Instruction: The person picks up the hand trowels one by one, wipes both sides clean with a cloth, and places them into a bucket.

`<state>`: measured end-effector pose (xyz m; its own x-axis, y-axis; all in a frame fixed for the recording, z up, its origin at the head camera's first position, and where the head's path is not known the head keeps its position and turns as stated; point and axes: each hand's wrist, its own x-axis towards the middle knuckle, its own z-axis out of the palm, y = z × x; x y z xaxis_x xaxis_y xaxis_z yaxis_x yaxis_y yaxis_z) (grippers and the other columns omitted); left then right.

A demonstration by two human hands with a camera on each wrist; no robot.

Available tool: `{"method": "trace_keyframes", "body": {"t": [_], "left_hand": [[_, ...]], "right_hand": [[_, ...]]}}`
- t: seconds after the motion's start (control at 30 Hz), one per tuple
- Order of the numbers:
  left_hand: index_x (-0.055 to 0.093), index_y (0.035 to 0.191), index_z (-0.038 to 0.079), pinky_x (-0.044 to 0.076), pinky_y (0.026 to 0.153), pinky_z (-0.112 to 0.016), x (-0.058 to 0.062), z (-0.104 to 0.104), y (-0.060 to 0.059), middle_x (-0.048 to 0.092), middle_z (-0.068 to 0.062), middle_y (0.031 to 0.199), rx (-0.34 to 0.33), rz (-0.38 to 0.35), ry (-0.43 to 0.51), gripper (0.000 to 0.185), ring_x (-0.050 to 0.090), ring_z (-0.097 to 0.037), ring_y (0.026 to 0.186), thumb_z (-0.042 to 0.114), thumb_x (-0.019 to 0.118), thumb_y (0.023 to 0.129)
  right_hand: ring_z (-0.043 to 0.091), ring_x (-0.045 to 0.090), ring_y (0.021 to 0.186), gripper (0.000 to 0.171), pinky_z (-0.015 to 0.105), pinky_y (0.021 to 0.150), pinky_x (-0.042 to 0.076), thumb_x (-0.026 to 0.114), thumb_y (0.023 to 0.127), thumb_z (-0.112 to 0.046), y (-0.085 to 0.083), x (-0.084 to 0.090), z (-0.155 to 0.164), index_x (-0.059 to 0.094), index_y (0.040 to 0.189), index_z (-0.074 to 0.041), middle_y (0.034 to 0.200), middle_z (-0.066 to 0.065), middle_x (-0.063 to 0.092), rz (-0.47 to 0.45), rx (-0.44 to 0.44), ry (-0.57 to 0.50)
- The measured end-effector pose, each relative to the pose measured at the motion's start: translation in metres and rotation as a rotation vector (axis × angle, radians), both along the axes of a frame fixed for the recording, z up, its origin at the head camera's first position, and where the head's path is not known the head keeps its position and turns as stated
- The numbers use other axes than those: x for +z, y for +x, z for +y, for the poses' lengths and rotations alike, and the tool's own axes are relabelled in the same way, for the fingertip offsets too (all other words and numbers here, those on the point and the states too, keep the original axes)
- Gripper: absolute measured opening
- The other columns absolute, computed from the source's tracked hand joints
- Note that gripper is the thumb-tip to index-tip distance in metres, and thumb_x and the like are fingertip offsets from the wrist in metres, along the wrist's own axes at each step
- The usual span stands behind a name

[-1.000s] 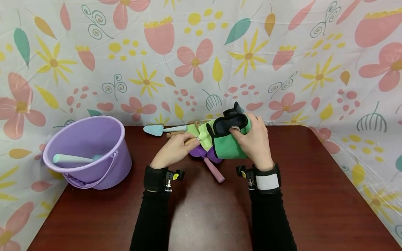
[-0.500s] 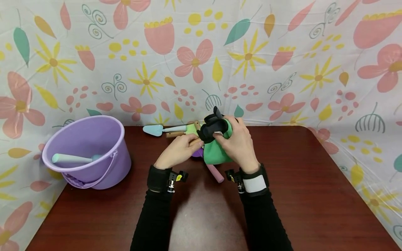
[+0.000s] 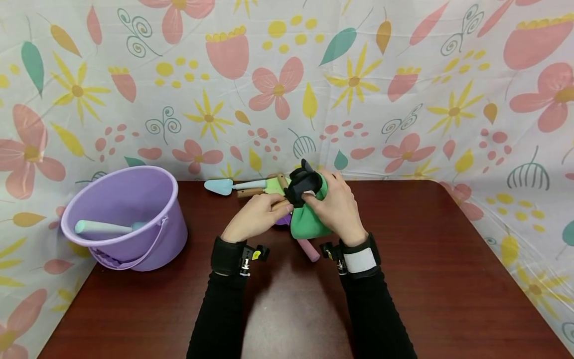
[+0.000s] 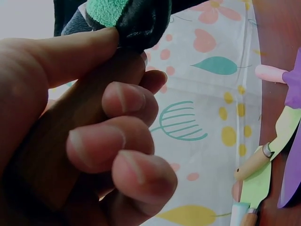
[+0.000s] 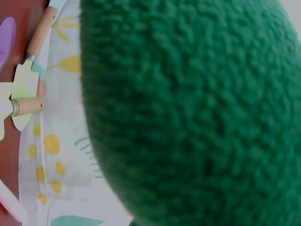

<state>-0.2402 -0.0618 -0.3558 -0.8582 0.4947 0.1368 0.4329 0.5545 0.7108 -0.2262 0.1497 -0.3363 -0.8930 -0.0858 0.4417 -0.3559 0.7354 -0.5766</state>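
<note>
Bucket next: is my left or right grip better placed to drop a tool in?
Probably the left grip: it is nearer the bucket and holds a wooden handle, while the right grip, farther away, holds green cloth.

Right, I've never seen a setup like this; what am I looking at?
There's no robot: these are a person's bare hands. The wide picture comes from a head-worn camera looking forward and down; the close ones come from wrist cameras. The left hand holds a wooden handle, its far end hidden. The right hand grips a green cloth item with black parts, which fills most of the right wrist view. On the brown table stands a purple bucket with a pale-handled tool inside; a light-blue trowel lies near the far edge.
</note>
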Motion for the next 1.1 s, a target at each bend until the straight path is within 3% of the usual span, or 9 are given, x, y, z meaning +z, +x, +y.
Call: {"method": "trace_keyframes", "body": {"t": [0.2,0.6,0.87,1.0,1.1], "left_hand": [[0.059,0.085,0.013,0.03,0.054,-0.028,0.002,-0.003,0.0,0.031,0.006,0.062,-0.003,0.019,0.004,0.026,0.031,-0.01,0.052,0.034,0.057,0.1],[0.049,0.076,0.013,0.028,0.058,-0.028,0.001,-0.003,-0.003,0.025,0.007,0.066,-0.024,0.021,0.024,0.035,0.027,-0.008,0.057,0.037,0.055,0.1],[0.062,0.09,0.014,0.034,0.062,-0.029,-0.003,-0.007,-0.003,0.037,0.007,0.069,-0.012,0.018,0.033,0.026,0.037,-0.008,0.062,0.037,0.056,0.1],[0.067,0.1,0.015,0.039,0.066,-0.03,-0.003,-0.008,-0.004,0.049,0.005,0.076,0.009,0.013,0.026,0.023,0.046,-0.01,0.069,0.036,0.057,0.099],[0.067,0.102,0.016,0.04,0.066,-0.03,-0.002,-0.007,-0.004,0.051,0.005,0.077,0.016,0.009,0.018,0.022,0.047,-0.01,0.07,0.036,0.058,0.099]], "right_hand": [[0.038,0.057,0.1,0.047,0.057,0.078,0.047,0.076,0.086,-0.03,-0.004,0.0,0.01,0.059,0.125,-0.011,0.119,0.016,0.055,-0.049,-0.069,-0.008],[0.042,0.053,0.103,0.046,0.06,0.08,0.044,0.074,0.088,-0.028,-0.007,0.0,0.036,0.057,0.127,-0.009,0.116,0.021,0.053,-0.054,-0.123,-0.055],[0.043,0.053,0.102,0.047,0.059,0.084,0.042,0.074,0.088,-0.027,-0.004,0.002,0.043,0.057,0.125,-0.003,0.112,0.022,0.054,-0.009,-0.159,-0.078],[0.041,0.053,0.097,0.046,0.058,0.082,0.042,0.075,0.087,-0.026,-0.003,0.003,0.04,0.057,0.123,-0.002,0.108,0.021,0.053,0.029,-0.146,-0.092],[0.04,0.053,0.097,0.05,0.057,0.081,0.043,0.077,0.086,-0.026,-0.003,0.002,0.034,0.057,0.126,-0.005,0.111,0.02,0.053,0.053,-0.121,-0.098]]}}
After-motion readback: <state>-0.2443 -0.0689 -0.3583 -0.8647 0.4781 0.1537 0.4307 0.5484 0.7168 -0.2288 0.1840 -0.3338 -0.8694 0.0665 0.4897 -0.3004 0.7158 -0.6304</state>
